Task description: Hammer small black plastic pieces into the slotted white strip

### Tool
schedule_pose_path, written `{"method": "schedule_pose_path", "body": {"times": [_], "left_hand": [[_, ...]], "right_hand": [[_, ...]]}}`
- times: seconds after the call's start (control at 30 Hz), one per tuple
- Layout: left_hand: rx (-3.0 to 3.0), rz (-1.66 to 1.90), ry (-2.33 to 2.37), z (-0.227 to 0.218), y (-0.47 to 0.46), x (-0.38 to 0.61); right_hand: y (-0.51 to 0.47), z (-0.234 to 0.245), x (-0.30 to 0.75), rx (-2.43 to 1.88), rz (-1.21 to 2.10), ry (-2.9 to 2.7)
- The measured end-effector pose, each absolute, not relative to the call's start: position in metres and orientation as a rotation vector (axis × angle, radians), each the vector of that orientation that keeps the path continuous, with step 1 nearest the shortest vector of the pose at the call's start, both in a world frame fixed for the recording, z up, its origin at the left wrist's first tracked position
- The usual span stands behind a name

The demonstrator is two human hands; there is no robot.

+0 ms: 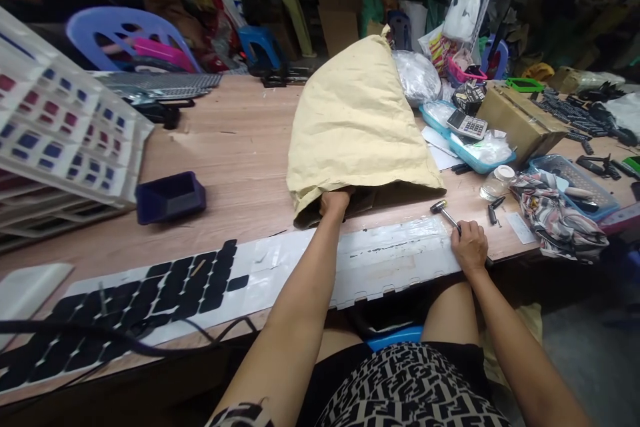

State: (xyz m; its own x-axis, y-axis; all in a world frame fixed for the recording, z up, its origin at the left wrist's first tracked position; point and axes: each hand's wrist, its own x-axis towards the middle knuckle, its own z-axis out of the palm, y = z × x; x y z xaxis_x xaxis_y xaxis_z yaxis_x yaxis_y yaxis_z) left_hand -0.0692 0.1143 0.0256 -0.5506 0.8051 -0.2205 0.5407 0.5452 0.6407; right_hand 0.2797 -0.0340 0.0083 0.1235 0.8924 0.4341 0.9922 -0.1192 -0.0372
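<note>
Patterned shirt point(400, 383) closest — left hand point(335, 201) in yellow sack point(360, 113), can't tell its grip — right hand point(470, 245) clasping hammer point(450, 219)

Soft light brightens the counter point(240, 140) before a dim, blurred background, the white crate point(119, 172) stretched at left.

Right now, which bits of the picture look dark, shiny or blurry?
Head view: shadow fills the mouth of the yellow bag by the left hand; head view: the clear plastic bundle glints; head view, left edge: the white crate looks stretched and a bit soft.
</note>
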Motion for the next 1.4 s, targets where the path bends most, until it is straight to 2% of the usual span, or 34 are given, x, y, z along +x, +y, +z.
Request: {"method": "schedule_pose_path", "body": {"times": [0.1,0.33,0.53,0.7,0.93,1.4], "left_hand": [[1.152,0.626,2.207,0.030,0.071,-0.062],[1.771,0.456,1.823,0.031,-0.007,-0.026],[2.016,0.690,1.587,0.005,0.004,-0.008],[2.082,0.741,1.541,-0.012,0.005,-0.007],[2.023,0.743,1.544,-0.009,0.005,-0.009],[1.973,0.716,1.520,-0.002,0.009,-0.009]], "right_hand": [[-0.034,0.008,0.279,-2.096,-0.440,-1.840],[-0.035,0.009,0.278,-2.114,-0.434,-1.835],[-0.033,0.011,0.282,-2.075,-0.321,-1.842],[-0.049,0.013,0.272,-1.891,-0.025,-1.714],[-0.083,0.036,0.228,-1.626,0.389,-1.675],[-0.083,0.032,0.206,-1.609,0.318,-1.853]]}}
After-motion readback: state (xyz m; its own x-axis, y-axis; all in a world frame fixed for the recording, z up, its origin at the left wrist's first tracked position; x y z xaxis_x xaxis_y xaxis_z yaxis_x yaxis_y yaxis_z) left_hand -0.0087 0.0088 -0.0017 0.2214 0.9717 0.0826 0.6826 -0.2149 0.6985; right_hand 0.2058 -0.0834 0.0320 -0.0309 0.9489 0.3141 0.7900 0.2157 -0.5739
